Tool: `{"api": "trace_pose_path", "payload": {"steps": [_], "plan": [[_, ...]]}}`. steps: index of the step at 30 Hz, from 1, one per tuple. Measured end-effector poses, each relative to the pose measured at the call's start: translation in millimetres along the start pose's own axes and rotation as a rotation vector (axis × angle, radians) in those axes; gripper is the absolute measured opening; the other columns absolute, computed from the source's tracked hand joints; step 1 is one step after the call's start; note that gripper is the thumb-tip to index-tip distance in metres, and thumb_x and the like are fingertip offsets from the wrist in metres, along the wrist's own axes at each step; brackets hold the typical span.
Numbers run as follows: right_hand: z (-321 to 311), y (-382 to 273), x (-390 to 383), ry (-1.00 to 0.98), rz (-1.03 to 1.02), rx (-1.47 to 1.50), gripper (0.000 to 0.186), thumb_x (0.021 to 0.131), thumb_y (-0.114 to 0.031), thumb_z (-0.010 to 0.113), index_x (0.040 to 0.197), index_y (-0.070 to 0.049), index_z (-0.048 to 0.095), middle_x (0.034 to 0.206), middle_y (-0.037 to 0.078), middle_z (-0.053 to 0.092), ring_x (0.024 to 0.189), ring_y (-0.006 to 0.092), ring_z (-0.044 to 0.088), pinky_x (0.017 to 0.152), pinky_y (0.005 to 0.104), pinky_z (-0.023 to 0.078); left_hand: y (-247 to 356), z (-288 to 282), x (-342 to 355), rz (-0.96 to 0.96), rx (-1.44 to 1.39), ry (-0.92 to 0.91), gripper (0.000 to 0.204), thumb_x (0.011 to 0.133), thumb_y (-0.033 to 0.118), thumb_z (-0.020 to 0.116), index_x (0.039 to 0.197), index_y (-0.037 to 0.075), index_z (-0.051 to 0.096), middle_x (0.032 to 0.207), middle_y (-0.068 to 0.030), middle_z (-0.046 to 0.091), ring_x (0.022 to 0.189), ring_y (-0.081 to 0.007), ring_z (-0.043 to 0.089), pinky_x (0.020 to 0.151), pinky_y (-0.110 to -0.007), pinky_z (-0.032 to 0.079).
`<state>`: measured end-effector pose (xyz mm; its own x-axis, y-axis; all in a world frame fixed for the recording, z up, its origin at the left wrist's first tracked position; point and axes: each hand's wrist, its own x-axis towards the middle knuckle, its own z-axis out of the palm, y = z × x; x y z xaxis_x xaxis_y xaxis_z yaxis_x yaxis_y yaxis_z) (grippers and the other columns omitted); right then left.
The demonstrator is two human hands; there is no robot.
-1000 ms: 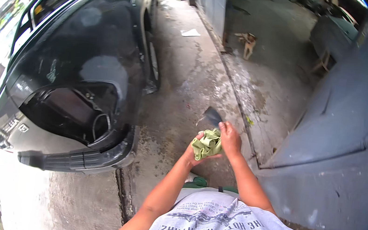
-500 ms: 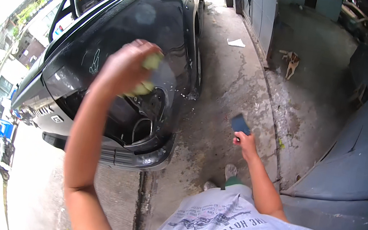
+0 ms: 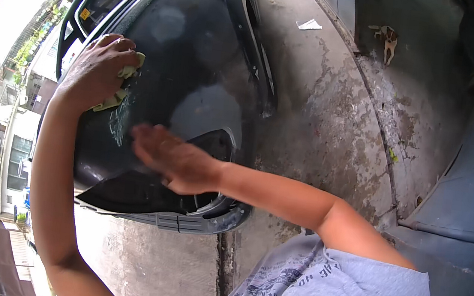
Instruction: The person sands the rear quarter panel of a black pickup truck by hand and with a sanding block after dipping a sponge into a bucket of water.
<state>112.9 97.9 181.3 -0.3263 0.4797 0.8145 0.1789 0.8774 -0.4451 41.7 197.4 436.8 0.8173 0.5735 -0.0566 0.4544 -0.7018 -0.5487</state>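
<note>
My left hand [image 3: 93, 73] is closed around a bunched pale yellow-green cloth [image 3: 111, 101], which pokes out past the fingers. It is up against the dark rear side panel [image 3: 184, 50] of a pickup truck, near the panel's upper edge. My right hand [image 3: 180, 161] reaches across to the lower part of the same panel, above the bumper corner. Motion smears its fingers, and whatever may be under them is hidden. Between the hands, whitish wet streaks [image 3: 118, 122] mark the paint. Dull grey patches [image 3: 209, 111] show elsewhere on the panel.
The truck's rear bumper [image 3: 178, 223] juts out below the panel. A cracked concrete driveway [image 3: 316, 98] runs alongside, with a white sheet [image 3: 309, 24] on it. Farther right a dog [image 3: 389, 45] lies on the floor. A blue-grey metal surface [image 3: 452, 208] stands at my right.
My left hand has moved left with the cloth, onto the panel's upper edge. My right hand has swung left from over the driveway to the panel; the dark blue flat piece it held no longer shows.
</note>
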Motion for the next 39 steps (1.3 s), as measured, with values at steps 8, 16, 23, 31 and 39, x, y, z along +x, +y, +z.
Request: {"api": "trace_pose_path", "payload": {"steps": [8, 16, 23, 31, 39], "plan": [[24, 138, -131, 0.270, 0.217, -0.033, 0.101, 0.086, -0.007, 0.074, 0.167, -0.006, 0.015, 0.172, 0.023, 0.019, 0.162, 0.0381, 0.013, 0.132, 0.0483, 0.015, -3, -5, 14, 0.016, -0.098, -0.012, 0.051, 0.071, -0.005, 0.069, 0.121, 0.008, 0.071, 0.127, -0.0083, 0.065, 0.131, -0.0307, 0.056, 0.111, -0.042, 0.044], [37, 18, -26, 0.117, -0.003, 0.022, 0.078, 0.108, -0.035, 0.052, 0.169, -0.009, 0.012, 0.176, 0.019, 0.009, 0.164, 0.0321, 0.006, 0.132, 0.0477, 0.008, -5, 7, 8, -0.056, -0.181, -0.035, 0.056, 0.066, -0.013, 0.057, 0.119, 0.003, 0.068, 0.133, -0.0135, 0.063, 0.130, -0.0354, 0.058, 0.112, -0.041, 0.045], [49, 116, -131, 0.400, 0.575, 0.046, 0.073, 0.108, -0.030, 0.054, 0.162, 0.007, 0.022, 0.171, 0.029, 0.019, 0.160, 0.0428, 0.015, 0.130, 0.0456, 0.020, -8, 5, 19, 0.013, -0.203, -0.046, 0.057, 0.065, -0.013, 0.056, 0.119, 0.003, 0.068, 0.130, -0.0128, 0.063, 0.128, -0.0344, 0.058, 0.112, -0.041, 0.045], [51, -34, 2, 0.153, 0.032, -0.068, 0.079, 0.111, -0.057, 0.029, 0.166, -0.002, 0.020, 0.174, 0.023, 0.013, 0.163, 0.0359, 0.008, 0.131, 0.0477, 0.009, -9, 14, 10, -0.020, -0.203, -0.015, 0.047, 0.072, -0.005, 0.063, 0.116, 0.009, 0.068, 0.126, -0.0098, 0.065, 0.128, -0.0338, 0.056, 0.112, -0.043, 0.043], [41, 87, -113, 0.367, 0.354, -0.018, 0.077, 0.111, -0.040, 0.048, 0.170, -0.011, 0.008, 0.175, 0.019, 0.011, 0.163, 0.0339, 0.011, 0.132, 0.0444, 0.014, -5, 5, 23, -0.047, -0.155, -0.069, 0.053, 0.072, -0.009, 0.062, 0.122, 0.006, 0.069, 0.137, -0.0108, 0.062, 0.133, -0.0339, 0.056, 0.114, -0.040, 0.044]]}}
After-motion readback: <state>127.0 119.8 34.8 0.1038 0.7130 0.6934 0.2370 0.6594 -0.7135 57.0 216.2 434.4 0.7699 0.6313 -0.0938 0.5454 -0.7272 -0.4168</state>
